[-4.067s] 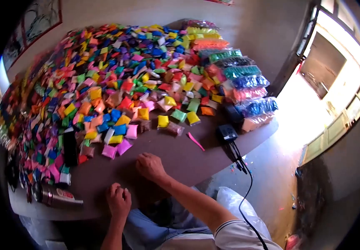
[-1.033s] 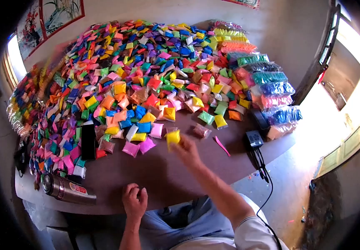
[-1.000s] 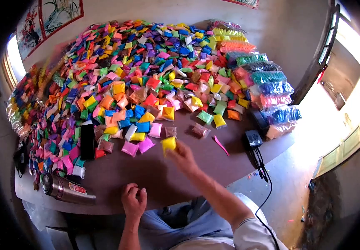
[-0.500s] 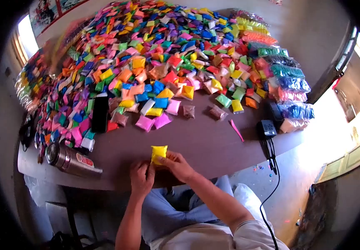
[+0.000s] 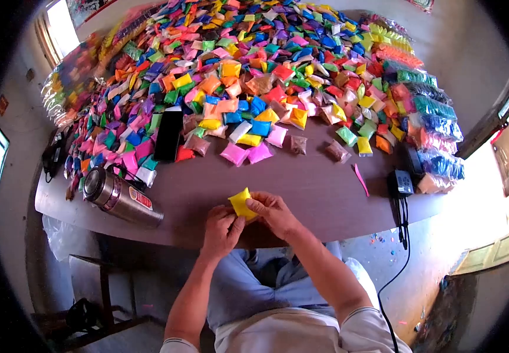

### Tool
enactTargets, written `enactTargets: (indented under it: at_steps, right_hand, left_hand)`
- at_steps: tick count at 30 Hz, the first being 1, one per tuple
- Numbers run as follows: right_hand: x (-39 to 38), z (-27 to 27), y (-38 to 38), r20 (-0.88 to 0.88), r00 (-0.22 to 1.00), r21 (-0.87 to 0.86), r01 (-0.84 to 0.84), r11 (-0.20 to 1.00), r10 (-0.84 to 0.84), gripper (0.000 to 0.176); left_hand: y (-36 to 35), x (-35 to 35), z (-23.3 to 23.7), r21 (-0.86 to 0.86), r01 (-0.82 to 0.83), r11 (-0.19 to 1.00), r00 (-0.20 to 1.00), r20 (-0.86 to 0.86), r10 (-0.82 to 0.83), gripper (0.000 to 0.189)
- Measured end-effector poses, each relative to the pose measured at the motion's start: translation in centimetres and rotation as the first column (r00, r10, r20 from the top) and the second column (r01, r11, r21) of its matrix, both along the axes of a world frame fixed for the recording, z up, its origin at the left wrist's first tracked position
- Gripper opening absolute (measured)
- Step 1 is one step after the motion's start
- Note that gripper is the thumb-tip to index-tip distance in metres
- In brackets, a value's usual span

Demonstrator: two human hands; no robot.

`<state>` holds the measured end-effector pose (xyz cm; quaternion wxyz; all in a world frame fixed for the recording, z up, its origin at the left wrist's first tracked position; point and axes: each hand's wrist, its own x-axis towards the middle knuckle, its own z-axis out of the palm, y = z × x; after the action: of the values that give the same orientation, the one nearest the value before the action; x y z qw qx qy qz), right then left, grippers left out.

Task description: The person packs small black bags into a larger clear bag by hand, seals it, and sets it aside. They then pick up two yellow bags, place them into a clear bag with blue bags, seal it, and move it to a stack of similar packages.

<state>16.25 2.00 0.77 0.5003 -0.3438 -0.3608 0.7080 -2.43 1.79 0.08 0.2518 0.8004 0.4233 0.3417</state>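
Over the table's near edge, a small yellow packet (image 5: 241,203) is held between both hands. My right hand (image 5: 272,213) pinches its right side, thumb on the front face. My left hand (image 5: 223,228) is closed at the packet's lower left corner, thumb and fingers together. Beyond the hands, two pink packets (image 5: 259,153) lie at the front of a large heap of colourful packets (image 5: 248,65). A brown packet (image 5: 298,145) rests just right of them.
A steel flask (image 5: 122,196) lies at the left near edge, a black phone (image 5: 168,135) beyond it. On the right are a pink stick (image 5: 361,180), a black adapter (image 5: 400,183) with its cable, and stacked clear bags of packets (image 5: 437,126).
The camera view has shifted, so the table contents appear further right and higher. The yellow packet has tilted in my hands, and both hands still hold it.
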Motion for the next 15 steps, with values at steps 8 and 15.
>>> enactTargets:
  at_steps: [8, 15]
  right_hand:
    - [-0.4, -0.7, -0.2, 0.266, 0.962, 0.15, 0.026, 0.988, -0.065, 0.021]
    - [-0.6, 0.3, -0.5, 0.223, 0.975, 0.089, -0.011, 0.996, -0.009, 0.022]
  left_hand:
    - [-0.3, 0.4, 0.4, 0.028, -0.025, 0.999, 0.999, 0.042, 0.024, 0.04]
    - [-0.1, 0.1, -0.4, -0.036, -0.029, 0.999, 1.0, -0.004, 0.029, 0.044]
